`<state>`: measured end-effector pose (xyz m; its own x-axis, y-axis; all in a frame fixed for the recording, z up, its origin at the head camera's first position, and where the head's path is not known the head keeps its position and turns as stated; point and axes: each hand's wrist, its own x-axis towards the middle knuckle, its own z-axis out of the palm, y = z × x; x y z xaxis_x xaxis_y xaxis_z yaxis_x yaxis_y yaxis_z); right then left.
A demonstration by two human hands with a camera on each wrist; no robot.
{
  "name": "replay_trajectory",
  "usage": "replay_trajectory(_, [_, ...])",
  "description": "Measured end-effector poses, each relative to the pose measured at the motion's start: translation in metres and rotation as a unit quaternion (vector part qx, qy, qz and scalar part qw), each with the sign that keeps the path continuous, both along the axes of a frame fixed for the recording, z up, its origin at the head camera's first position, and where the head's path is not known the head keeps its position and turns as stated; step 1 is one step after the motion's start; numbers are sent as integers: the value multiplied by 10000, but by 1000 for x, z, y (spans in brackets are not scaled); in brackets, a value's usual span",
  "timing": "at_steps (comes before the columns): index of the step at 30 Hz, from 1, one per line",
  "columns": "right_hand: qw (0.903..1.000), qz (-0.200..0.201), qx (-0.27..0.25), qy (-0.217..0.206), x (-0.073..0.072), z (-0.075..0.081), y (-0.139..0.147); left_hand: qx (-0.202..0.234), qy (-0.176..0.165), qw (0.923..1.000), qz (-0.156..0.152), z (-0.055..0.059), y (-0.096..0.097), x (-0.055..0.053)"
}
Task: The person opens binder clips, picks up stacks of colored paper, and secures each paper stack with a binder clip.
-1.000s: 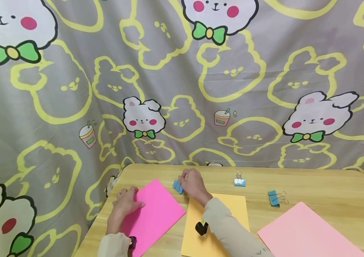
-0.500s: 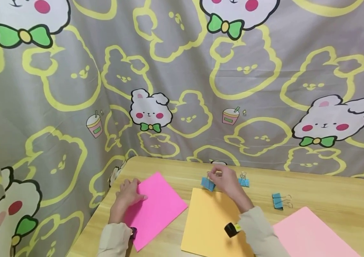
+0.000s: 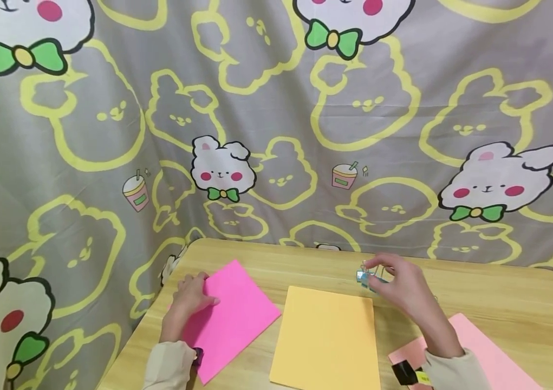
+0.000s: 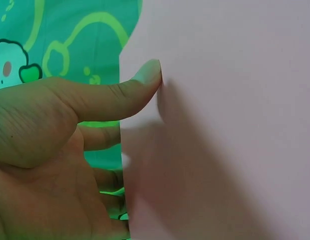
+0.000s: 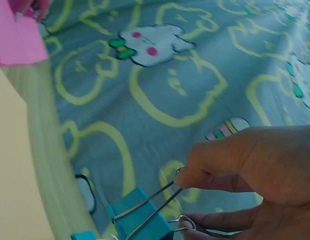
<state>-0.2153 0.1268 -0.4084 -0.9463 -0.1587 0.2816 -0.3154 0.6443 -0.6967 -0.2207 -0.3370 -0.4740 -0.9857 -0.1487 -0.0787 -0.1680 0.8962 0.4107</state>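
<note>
My left hand [image 3: 189,295] holds a bright pink sheet of paper [image 3: 239,317] at its left side. In the left wrist view, the thumb [image 4: 119,97] lies on the face of that paper and the other fingers pass behind its edge. At the back of the table, my right hand [image 3: 405,284] pinches a blue binder clip [image 5: 137,210] by its wire handles. A second blue binder clip [image 3: 361,275] overlaps it in the head view, and a corner of this one shows low in the right wrist view. The right hand hides most of a third clip.
A yellow-orange sheet [image 3: 325,336] lies at the middle front of the wooden table [image 3: 257,254]. Right of it is a pale pink sheet [image 3: 490,346], partly under the right forearm. A patterned curtain [image 3: 276,162] hangs behind the table and along its left.
My right hand has carried the binder clip rightward from beside the bright pink paper, past the yellow-orange sheet, to the second clip. The left hand stays on the bright pink paper.
</note>
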Motion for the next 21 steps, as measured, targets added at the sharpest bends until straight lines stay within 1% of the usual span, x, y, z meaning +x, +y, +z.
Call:
replay_trajectory(2, [9999,-52,105,-82,1,1,9,17,12,10000,-50,-1,-1,0])
replay_trajectory(4, [9995,-50,277,-155,0,1,15,59,74,9998,-159,-1,-3,3])
replay_trajectory(7, [9987,76,466,-171,-4,0,20,23,183,9994,-281,-3,-8,7])
replay_trajectory(9, [9984,139,521,-176,-5,-2,22,4,244,9991,-334,-4,-11,10])
replay_trajectory(12, [9984,147,456,-297,-3,-2,28,-90,236,9989,-398,-2,-10,9])
replay_trajectory(13, [9983,147,462,-329,-3,-2,31,-55,245,9986,-474,0,-10,9])
replay_trajectory(16, [9979,179,523,-333,-1,-2,42,160,241,9967,-754,3,-8,7])
replay_trajectory(21, [9976,155,641,-219,1,-5,57,776,326,9908,-1056,6,-12,3])
